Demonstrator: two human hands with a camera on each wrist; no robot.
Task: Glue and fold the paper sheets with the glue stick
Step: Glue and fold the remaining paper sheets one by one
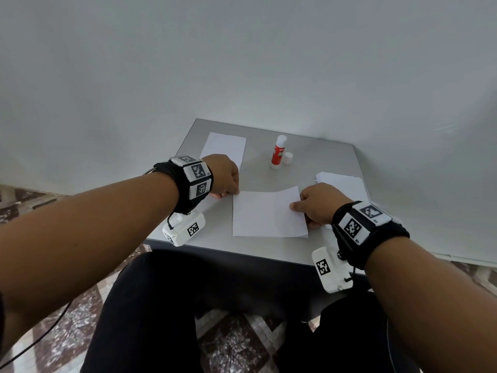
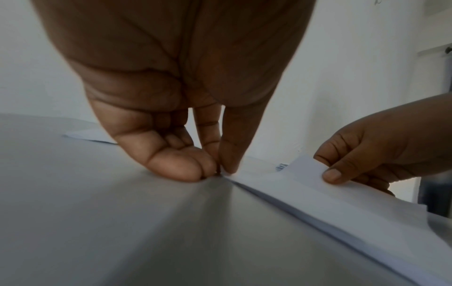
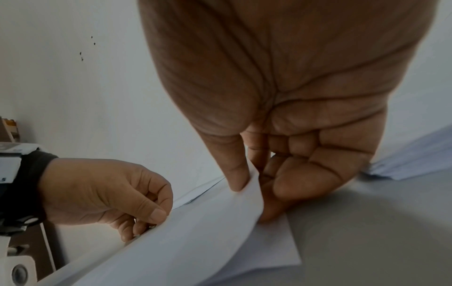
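Both hands pinch the paper: left hand one corner, right hand the other. Uneven pulling could fold it crooked.

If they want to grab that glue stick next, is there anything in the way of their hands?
Nothing visible blocks it. The glue stick stands upright on bare table, its cap off beside it. Both the left hand and right hand are busy pinching the sheet.
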